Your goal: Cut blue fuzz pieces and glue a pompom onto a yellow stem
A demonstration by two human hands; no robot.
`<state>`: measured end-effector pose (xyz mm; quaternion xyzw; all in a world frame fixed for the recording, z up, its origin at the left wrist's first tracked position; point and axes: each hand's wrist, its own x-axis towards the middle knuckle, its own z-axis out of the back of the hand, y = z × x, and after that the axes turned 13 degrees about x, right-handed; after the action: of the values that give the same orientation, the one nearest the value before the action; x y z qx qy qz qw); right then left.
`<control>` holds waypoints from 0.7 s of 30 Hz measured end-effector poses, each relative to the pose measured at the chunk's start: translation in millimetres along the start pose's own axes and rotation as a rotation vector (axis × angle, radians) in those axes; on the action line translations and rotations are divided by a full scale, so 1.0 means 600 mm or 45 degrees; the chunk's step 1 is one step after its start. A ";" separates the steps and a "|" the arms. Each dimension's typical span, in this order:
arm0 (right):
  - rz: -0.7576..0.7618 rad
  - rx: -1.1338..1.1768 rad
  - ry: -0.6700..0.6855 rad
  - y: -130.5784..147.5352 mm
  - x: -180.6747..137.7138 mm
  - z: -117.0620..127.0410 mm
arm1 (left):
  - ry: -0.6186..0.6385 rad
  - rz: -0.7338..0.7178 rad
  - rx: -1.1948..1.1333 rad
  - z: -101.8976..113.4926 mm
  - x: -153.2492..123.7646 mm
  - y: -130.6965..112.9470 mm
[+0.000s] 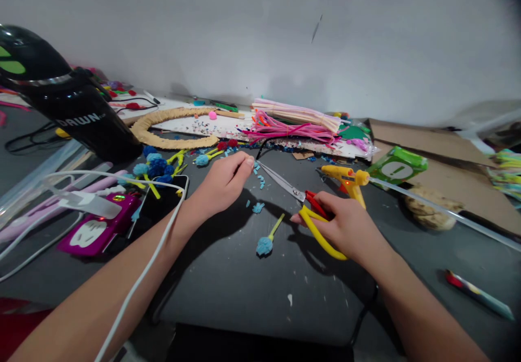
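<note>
My left hand [228, 182] is closed in a pinch above the dark table; whatever sits between its fingers is too small or hidden to name. Scissors [299, 194] with yellow and red handles are in my right hand [348, 223], their tips close to my left fingertips. Small light-blue snippets [261, 182] show just below those tips, and a little light-blue clump [258, 208] lies nearer to me. Between my hands rests a light-blue fluffy flower [264, 246] with a yellow-green stem.
A yellow glue gun [345, 177] and green box [399, 165] stand right. Bundled pink pipe cleaners [293, 128] lie behind, near a tan wrapped ring [175, 144]. Left are blue pompom flowers [157, 166], a black bottle [93, 118] and a purple power bank [100, 226]. A white cable [152, 259] crosses my left forearm.
</note>
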<state>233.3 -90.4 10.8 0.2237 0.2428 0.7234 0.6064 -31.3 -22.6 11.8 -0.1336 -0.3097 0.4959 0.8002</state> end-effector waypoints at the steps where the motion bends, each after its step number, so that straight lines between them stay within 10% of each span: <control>1: -0.001 0.001 -0.009 -0.001 0.000 -0.001 | 0.000 0.001 0.001 0.000 0.000 0.000; 21: -0.004 -0.019 -0.048 0.007 -0.001 0.003 | -0.001 -0.010 -0.025 -0.001 0.000 -0.001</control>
<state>231.2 -91.6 14.6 0.2322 0.2263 0.7198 0.6138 -30.5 -23.0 11.8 -0.1402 -0.3154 0.4898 0.8007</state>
